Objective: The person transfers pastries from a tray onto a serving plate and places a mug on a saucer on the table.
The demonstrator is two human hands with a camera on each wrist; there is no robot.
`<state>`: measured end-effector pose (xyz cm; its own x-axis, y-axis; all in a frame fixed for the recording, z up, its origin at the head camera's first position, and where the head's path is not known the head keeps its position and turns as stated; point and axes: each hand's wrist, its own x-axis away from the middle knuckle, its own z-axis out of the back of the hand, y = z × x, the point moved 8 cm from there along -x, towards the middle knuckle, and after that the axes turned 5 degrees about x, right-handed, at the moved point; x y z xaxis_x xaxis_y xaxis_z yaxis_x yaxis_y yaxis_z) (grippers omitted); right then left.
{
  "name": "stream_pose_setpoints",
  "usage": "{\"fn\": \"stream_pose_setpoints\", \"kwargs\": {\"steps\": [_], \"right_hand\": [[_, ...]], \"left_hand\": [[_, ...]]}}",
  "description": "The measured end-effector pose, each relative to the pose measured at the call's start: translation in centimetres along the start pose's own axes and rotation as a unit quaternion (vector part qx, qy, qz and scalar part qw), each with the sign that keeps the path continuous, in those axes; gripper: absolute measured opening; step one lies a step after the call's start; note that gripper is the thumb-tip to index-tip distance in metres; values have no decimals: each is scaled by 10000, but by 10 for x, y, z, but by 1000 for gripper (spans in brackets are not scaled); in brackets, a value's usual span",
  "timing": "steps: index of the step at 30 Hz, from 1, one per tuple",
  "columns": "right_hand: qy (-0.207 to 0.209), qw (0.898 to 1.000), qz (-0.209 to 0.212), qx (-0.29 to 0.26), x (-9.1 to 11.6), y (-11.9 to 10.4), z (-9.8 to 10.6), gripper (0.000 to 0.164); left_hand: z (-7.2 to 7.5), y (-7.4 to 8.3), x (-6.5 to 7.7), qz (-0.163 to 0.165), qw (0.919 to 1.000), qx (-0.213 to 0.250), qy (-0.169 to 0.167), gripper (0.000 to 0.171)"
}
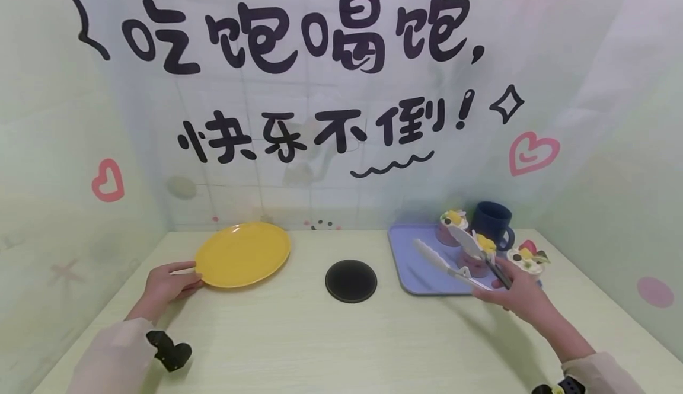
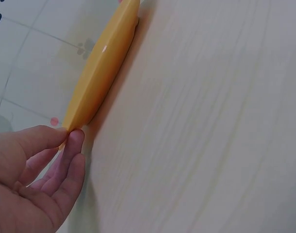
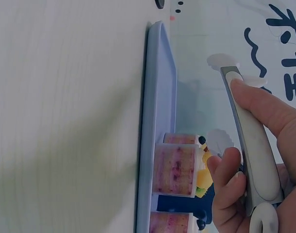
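Note:
My left hand [image 1: 169, 284] pinches the near-left rim of a round yellow plate [image 1: 242, 256] between thumb and fingers. In the left wrist view the plate [image 2: 102, 68] appears edge-on, low over the table. My right hand [image 1: 520, 292] holds a pair of tongs [image 3: 257, 141] with grey-and-white handles, their arms spread apart. The tongs are above a blue tray [image 1: 413, 266] bearing cups of layered dessert. One dessert cup [image 1: 448, 231] stands at the back, another [image 1: 474, 263] sits partly behind the tongs, and a third [image 1: 528, 259] with a strawberry is at the right.
A dark blue mug [image 1: 492, 222] stands at the tray's back right. Between plate and tray lies a round black coaster [image 1: 351, 281] on the pale table [image 1: 299, 335]. Printed walls [image 1: 299, 186] enclose the back and both sides.

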<state>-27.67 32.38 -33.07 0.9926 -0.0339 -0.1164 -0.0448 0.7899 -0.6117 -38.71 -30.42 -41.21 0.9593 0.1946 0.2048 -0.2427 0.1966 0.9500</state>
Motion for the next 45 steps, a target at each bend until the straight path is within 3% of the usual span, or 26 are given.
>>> {"fn": "stream_pose_setpoints", "kwargs": {"steps": [8, 27, 34, 45], "right_hand": [[108, 9997, 7, 233, -1, 0, 10, 81], [357, 9983, -84, 454, 2, 10, 30, 79], [296, 9973, -307, 603, 1, 22, 33, 91], [273, 9970, -433, 573, 2, 34, 32, 92]], "left_hand": [[1, -2, -1, 3, 9999, -75, 93, 62], [-1, 2, 4, 15, 9999, 105, -90, 62], [0, 1, 3, 22, 9997, 198, -108, 63], [-1, 1, 2, 66, 9997, 217, -81, 62]]}}
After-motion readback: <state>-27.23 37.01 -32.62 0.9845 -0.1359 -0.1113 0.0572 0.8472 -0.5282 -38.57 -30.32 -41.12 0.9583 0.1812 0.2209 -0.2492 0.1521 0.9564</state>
